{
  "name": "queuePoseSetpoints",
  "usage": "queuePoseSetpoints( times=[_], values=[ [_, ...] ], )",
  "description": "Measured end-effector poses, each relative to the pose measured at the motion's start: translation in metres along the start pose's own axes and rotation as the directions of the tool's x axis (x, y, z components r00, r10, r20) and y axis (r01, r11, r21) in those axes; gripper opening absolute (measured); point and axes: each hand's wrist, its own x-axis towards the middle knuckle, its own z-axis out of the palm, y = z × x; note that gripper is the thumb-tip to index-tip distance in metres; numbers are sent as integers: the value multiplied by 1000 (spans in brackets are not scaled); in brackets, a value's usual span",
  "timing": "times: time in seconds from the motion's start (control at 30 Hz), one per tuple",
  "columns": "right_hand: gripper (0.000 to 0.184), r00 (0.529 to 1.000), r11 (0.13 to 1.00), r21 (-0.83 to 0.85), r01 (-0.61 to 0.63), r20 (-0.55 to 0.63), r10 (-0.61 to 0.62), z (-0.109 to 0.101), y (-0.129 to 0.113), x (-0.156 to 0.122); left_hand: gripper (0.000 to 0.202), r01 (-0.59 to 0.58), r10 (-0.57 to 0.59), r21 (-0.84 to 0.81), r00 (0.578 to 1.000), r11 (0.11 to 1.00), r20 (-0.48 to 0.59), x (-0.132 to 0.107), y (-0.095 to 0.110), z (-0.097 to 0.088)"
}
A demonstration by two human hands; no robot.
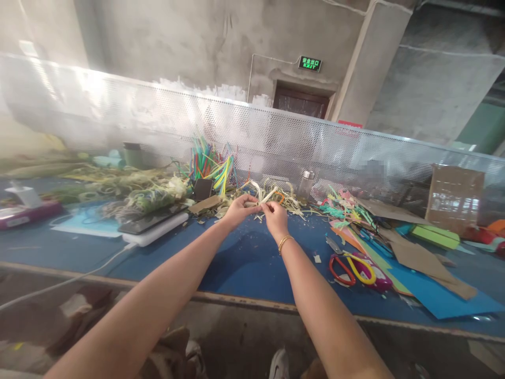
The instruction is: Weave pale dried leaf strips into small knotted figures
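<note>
My left hand (239, 211) and my right hand (277, 218) meet over the middle of the blue tabletop. Both are closed in a pinch on pale, straw-like strips (267, 195), whose ends stick up between the fingers. The exact knot or fold at my fingertips is too small to make out. Behind them lies a loose heap of similar pale strips (294, 204), with an orange loop (279, 197) among them. Scissors (353, 269) with one red and one yellow handle lie to the right of my right forearm.
Coloured stems (209, 163) stand at the back, near a glass bottle (306, 183). Dried plant fibres (158, 192), a white power bank-like block (158, 230) and its cable are on the left. Blue paper (437, 300) and cardboard (418, 255) lie right. A perforated metal screen (252, 126) closes the back.
</note>
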Motion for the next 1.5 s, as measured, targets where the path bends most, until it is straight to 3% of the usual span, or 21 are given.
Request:
queuePoseSetpoints(
  times=[0.17,0.3,0.47,0.63,0.73,0.83,0.93,1.13,1.3,1.5],
  values=[
    [29,998,998,47,-28,-51,30,2,1,1,34,-40,40,1,999,999,-11,2,-3,0],
    [29,995,984,152,-97,-2,98,3,1,0,30,-16,16,6,1000,1000,-17,3,-4,-1],
    [26,996,989,130,-65,72,56,3,-3,0,24,12,-18,-70,997,997,-77,8,-9,-5],
    [22,997,999,-20,49,58,-48,-7,-8,1,23,146,-177,-266,979,953,-98,9,-2,-7],
    [19,965,948,-183,261,20,-262,-17,-14,0,21,229,-282,-355,954,906,-105,9,2,-9],
    [26,887,825,-333,456,94,-453,-24,-23,-1,17,333,-379,-365,923,869,-60,9,2,-12],
    [30,845,749,-397,530,171,-507,-25,-28,-2,13,405,-446,-370,895,836,-27,9,2,-13],
    [16,857,745,-426,514,231,-460,-23,-26,-2,15,457,-473,-340,880,822,39,7,1,-14],
    [17,855,736,-435,518,241,-459,-25,-27,-3,13,448,-447,-330,891,831,84,8,2,-17],
    [15,839,730,-416,543,233,-491,-25,-29,-3,15,445,-396,-293,893,846,213,7,4,-23]
  ],
)
